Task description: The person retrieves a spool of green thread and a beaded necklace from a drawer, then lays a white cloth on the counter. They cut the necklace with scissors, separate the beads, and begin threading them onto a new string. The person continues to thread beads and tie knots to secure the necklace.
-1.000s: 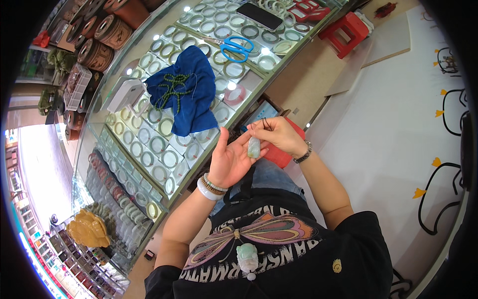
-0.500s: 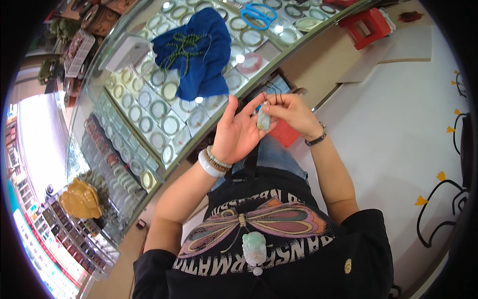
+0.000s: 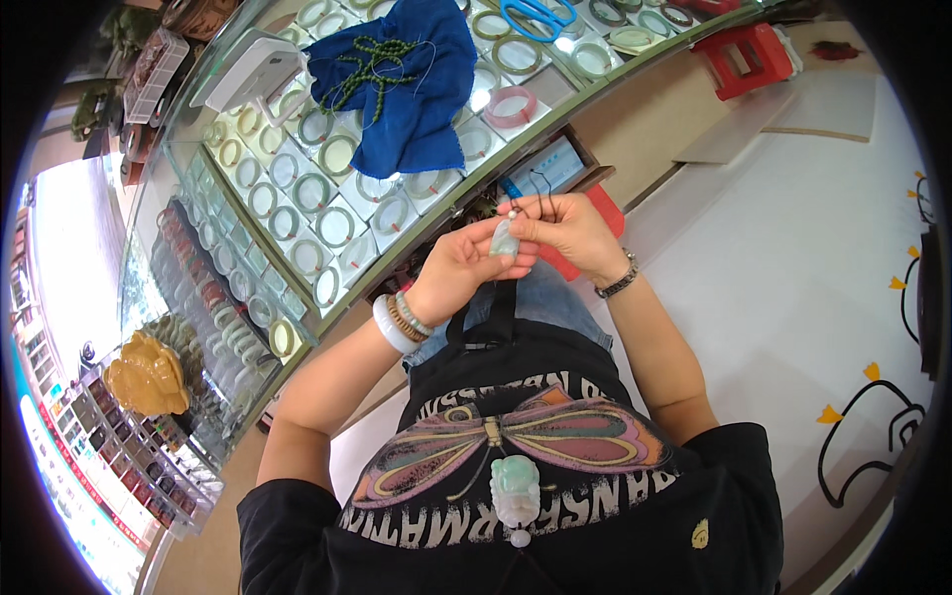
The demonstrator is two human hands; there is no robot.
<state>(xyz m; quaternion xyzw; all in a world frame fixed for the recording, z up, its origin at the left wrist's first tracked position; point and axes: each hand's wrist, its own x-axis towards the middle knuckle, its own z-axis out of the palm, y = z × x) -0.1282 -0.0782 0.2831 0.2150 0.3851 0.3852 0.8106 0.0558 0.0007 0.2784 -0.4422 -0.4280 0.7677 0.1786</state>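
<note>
My left fingers (image 3: 523, 262) and right fingers (image 3: 540, 230) pinch the pale green-white stone pendant (image 3: 504, 240) off the glass surface's (image 3: 552, 119) near edge; its thin dark cord (image 3: 549, 186) seems already attached, setting down not yet done.

The counter (image 3: 397, 253) runs before the person and down their left side, with rows of bangles (image 3: 319, 226) inside it. On its top lies a cloth (image 3: 436, 109), bearing a string of beads (image 3: 379, 69). A stand (image 3: 260, 69) is just left of the cloth, scissors (image 3: 535, 20) to its right. A stool (image 3: 744, 61) is right of the counter. The pendant (image 3: 504, 239) sits between left hand (image 3: 461, 270) and right hand (image 3: 570, 233), nearer than the counter's edge. A carved ornament (image 3: 149, 375) appears to rest at the counter's left end.
</note>
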